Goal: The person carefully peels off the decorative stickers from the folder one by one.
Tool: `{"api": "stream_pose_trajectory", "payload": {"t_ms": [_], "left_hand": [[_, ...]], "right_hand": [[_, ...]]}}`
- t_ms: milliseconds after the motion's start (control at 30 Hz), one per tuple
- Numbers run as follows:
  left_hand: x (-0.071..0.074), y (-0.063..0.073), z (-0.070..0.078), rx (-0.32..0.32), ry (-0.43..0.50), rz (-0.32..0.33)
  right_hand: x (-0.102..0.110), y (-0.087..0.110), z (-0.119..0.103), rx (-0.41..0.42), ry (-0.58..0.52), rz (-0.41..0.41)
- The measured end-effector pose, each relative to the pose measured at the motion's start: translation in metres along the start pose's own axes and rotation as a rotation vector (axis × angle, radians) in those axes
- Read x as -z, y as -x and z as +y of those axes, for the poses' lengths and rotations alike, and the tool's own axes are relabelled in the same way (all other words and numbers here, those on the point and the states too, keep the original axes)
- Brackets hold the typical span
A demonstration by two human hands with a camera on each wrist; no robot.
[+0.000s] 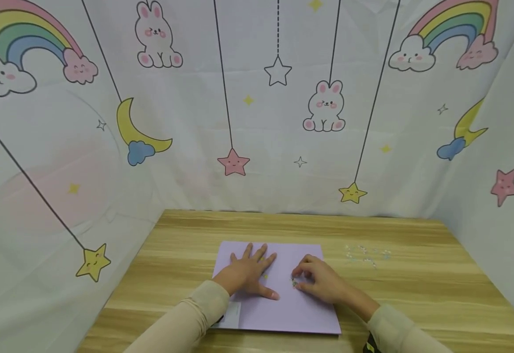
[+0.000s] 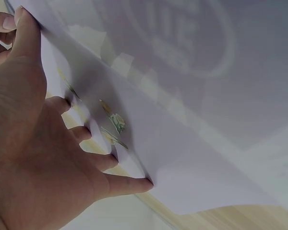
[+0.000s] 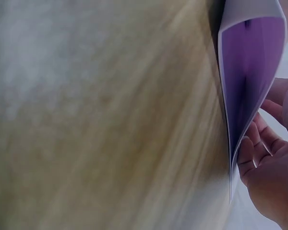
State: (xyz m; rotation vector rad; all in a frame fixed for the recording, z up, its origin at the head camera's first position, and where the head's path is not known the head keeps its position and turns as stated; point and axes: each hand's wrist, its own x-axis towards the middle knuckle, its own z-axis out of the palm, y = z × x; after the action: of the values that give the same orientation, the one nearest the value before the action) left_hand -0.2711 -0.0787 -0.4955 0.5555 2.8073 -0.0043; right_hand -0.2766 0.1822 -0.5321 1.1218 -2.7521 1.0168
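Note:
A purple folded card or booklet [image 1: 301, 314] lies on the wooden table. My left hand [image 1: 248, 274] is spread over its left part, fingers apart and fingertips pressing the surface. Beneath that palm, the left wrist view shows yellow and green flower stickers [image 2: 116, 123] on the purple sheet. My right hand [image 1: 323, 282] is over the right half, its thumb and forefinger pinching a small greenish flower sticker [image 1: 294, 283] close to the surface. In the right wrist view, the purple sheet [image 3: 247, 72] bulges up from the layer below, with right fingers [image 3: 247, 153] near its fold.
Several small pale pieces [image 1: 364, 255] are scattered on the table to the right. A whitish, see-through piece [image 1: 230, 316] lies at the booklet's lower left corner, partly under the left sleeve. Printed cloth walls [image 1: 279, 186] stand behind and at both sides.

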Motion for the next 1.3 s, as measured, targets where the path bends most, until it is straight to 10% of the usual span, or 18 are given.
{"api": "stream_pose_trajectory", "payload": {"t_ms": [1300], "left_hand": [[0.0009, 0.0007, 0.0016, 0.002, 0.04, -0.002]], "right_hand": [[0.0031, -0.0077, -0.0018, -0.006, -0.023, -0.059]]}}
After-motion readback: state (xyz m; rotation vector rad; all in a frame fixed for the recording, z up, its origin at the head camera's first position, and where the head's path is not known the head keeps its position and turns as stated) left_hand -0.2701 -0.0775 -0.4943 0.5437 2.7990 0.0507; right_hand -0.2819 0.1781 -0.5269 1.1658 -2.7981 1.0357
